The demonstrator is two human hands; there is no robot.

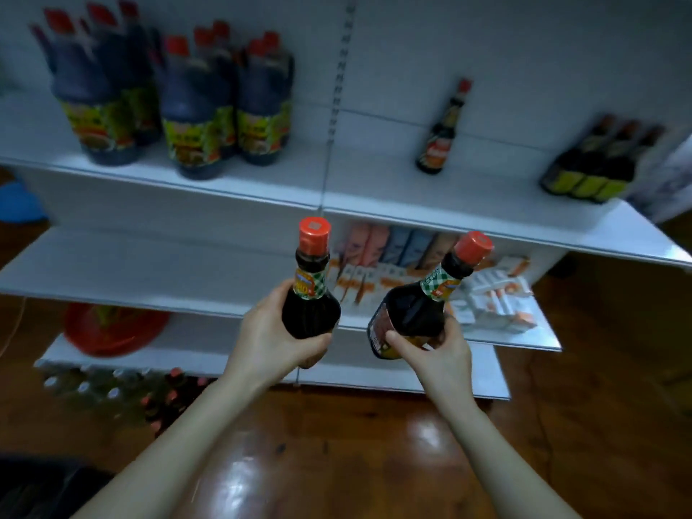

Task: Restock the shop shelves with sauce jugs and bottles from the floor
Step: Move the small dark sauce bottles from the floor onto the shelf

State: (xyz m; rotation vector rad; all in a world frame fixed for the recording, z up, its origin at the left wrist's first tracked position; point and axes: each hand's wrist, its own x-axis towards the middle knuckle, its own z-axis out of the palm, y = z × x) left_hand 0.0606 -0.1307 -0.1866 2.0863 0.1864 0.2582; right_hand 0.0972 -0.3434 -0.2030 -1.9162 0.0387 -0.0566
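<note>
Upright bottle, bulbous, dark, glossy, gripped by left hand; tilted bottle gripped by right hand.

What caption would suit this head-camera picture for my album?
Left hand grips an upright sauce bottle, right hand a tilted sauce bottle, facing white shop shelves.

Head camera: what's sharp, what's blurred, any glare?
Head view: the dark red-capped bottle in the left hand and its twin in the right hand are fairly sharp; the dark yellow-labelled jugs on the white top shelf are motion-blurred; shelf edges bow, wide-angle; glare patches on the glossy wooden floor.
</note>
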